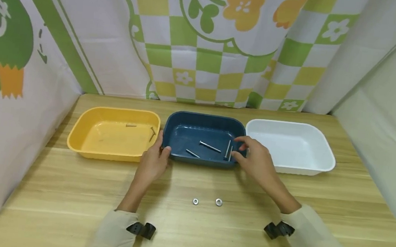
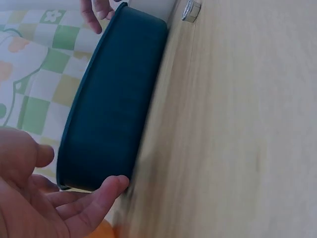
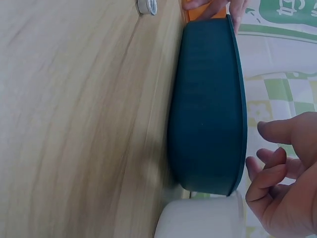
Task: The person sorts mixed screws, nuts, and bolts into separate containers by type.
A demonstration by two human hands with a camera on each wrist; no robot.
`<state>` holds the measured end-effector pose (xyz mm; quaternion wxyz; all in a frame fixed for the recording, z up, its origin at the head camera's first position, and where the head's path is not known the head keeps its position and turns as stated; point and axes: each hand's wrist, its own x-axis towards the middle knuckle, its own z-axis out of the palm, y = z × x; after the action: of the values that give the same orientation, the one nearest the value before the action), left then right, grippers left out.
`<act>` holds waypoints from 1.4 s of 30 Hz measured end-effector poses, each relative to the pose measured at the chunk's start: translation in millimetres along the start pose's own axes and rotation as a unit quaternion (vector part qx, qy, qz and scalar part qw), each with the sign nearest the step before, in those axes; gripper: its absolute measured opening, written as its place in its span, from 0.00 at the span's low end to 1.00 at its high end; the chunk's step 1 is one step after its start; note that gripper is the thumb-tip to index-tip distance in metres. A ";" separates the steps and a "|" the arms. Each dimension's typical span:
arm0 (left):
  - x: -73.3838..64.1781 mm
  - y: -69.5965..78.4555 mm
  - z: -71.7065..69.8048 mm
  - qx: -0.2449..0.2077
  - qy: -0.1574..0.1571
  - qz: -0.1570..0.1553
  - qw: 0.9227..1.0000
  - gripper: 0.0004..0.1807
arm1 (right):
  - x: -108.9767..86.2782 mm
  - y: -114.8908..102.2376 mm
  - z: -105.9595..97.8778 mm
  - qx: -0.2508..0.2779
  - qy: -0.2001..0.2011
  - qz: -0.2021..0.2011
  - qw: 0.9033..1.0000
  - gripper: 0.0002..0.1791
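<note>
A dark blue tray (image 1: 201, 161) stands mid-table with several long bolts (image 1: 210, 146) in it. My left hand (image 1: 154, 160) is at its left end; in the left wrist view, extended fingers (image 2: 94, 206) touch the tray's end wall. Over the right end hovers my right hand (image 1: 257, 160), thumb and fingers bent and apart near the upright-lying bolts (image 1: 227, 150). Nothing shows between them in the right wrist view, where the hand (image 3: 290, 181) is beside the tray's rim.
Left of the blue tray, a yellow tray (image 1: 107, 156) holds a few short screws (image 1: 131, 125). A white tray (image 1: 298, 171) adjoins on the right. Two metal nuts, a smaller one (image 1: 195, 201) and a larger one (image 1: 219, 202), lie on the wooden table (image 1: 186, 235) in front.
</note>
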<state>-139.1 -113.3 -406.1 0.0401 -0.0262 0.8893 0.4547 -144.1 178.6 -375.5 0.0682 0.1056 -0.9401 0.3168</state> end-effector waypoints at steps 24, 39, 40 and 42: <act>-38.0 20.2 -13.4 0.136 0.054 0.080 0.986 0.27 | -20.4 38.4 -37.9 -0.007 0.070 0.011 0.997 0.21; -56.8 9.0 -15.5 0.152 -0.041 0.104 0.982 0.34 | -40.5 97.5 -73.2 -0.050 0.113 0.039 0.992 0.23; -57.9 7.9 -15.7 0.152 -0.046 0.101 0.982 0.35 | -41.4 100.9 -75.8 -0.048 0.121 0.037 0.991 0.23; -59.8 6.8 -15.7 0.148 -0.060 0.086 0.983 0.36 | -42.0 108.1 -80.7 -0.044 0.137 0.037 0.989 0.22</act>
<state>-80.9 -121.5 -385.8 0.0572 0.0836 0.9417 0.3208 -124.5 318.3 -382.8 0.1894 0.0228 -0.9382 0.2889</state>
